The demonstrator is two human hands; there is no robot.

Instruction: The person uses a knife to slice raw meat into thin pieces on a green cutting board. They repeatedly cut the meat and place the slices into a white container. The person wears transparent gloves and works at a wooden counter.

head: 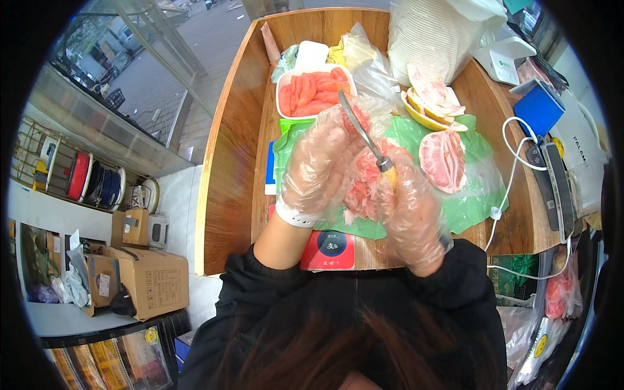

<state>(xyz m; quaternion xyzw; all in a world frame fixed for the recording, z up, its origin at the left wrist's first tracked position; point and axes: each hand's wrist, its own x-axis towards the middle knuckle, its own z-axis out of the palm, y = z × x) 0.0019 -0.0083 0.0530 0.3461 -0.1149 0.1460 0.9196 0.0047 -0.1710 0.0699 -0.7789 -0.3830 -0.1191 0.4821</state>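
Observation:
Both hands wear clear plastic gloves. Between the fingers of my left hand (317, 161) is a piece of red pomelo flesh (355, 122), partly covered by the blade. My right hand (414, 209) grips a knife (386, 168) with a yellowish handle and a narrow curved metal blade that points up and left. Below and between the hands lies a heap of pink peeled membrane scraps (363, 195) on a green plastic bag (468, 214). A pink pomelo chunk (442, 161), still in its membrane, rests right of my right hand. Peeled red segments (309, 92) fill a white tub (298, 117) beyond my left hand.
Pomelo rind pieces (429, 109) sit at the back right, before a tall bagged stack of white containers (434, 39). A wooden side panel (229, 161) bounds the counter at left. A white cable (509, 190) hangs at right. A red payment plate (329, 261) lies at the front edge.

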